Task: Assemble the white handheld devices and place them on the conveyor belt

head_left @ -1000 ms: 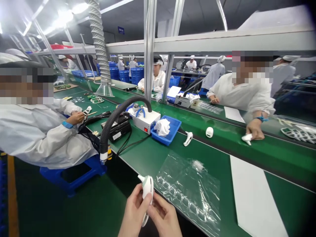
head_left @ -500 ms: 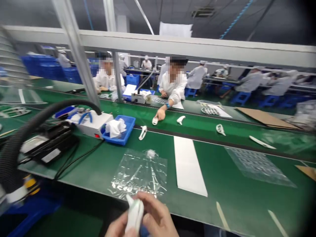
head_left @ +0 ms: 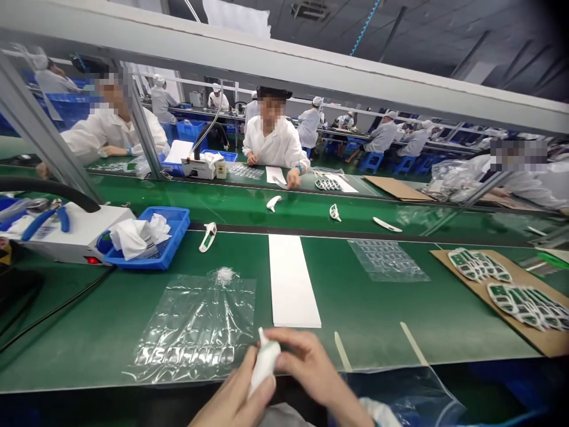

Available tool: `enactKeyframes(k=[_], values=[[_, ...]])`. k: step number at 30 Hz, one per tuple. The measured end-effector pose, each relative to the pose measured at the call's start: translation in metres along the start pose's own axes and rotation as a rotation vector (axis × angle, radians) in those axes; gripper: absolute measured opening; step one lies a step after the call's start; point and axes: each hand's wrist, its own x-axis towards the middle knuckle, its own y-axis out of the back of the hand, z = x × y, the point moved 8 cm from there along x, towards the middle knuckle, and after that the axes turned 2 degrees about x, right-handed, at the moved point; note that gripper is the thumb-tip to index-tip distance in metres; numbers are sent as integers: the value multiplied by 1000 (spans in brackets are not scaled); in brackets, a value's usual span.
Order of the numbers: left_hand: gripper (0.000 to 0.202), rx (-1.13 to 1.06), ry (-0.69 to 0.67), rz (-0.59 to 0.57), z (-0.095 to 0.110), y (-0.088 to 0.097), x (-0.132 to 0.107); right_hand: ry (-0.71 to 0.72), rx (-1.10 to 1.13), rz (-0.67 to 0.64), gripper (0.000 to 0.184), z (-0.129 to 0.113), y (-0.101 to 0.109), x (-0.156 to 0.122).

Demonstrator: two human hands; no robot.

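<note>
At the bench's front edge I hold a white plastic housing [head_left: 265,363], smooth and curved, with a narrow tip pointing up. My left hand [head_left: 242,388] is closed around its lower part, the thumb along its near side. Over its upper right side, my right hand [head_left: 306,363] has its thumb and fingers bent against the housing. A clear plastic bag sheet [head_left: 195,326] lies flat just left of my hands. Beyond them rests a white paper strip [head_left: 293,284]. A similar white frame part [head_left: 208,237] lies near the belt's edge.
A blue tray [head_left: 175,237] with white tissues stands left, beside a white box device [head_left: 80,231]. Several white parts lie on the green belt [head_left: 213,204]. Cardboard [head_left: 528,344] at right carries more frames. Co-workers in white sit across; a metal post [head_left: 140,127] rises left.
My view has swung right, bringing the cardboard with frames into sight. My hands still hold the white housing. The co-worker's hand opposite has drawn back from the belt part it was touching.
</note>
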Motion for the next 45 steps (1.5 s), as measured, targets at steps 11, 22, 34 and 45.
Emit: enactKeyframes(k=[11, 22, 34, 45], values=[[56, -299, -18, 65, 18, -40, 82, 188, -664, 38, 13, 9, 85, 72], [50, -283, -32, 64, 14, -37, 84, 170, -593, 136, 13, 2, 89, 67], [60, -429, 150, 16, 17, -40, 39, 115, -274, -16, 15, -46, -2, 32], [63, -415, 132, 55, 18, -29, 29, 105, -307, -60, 13, -38, -15, 39]])
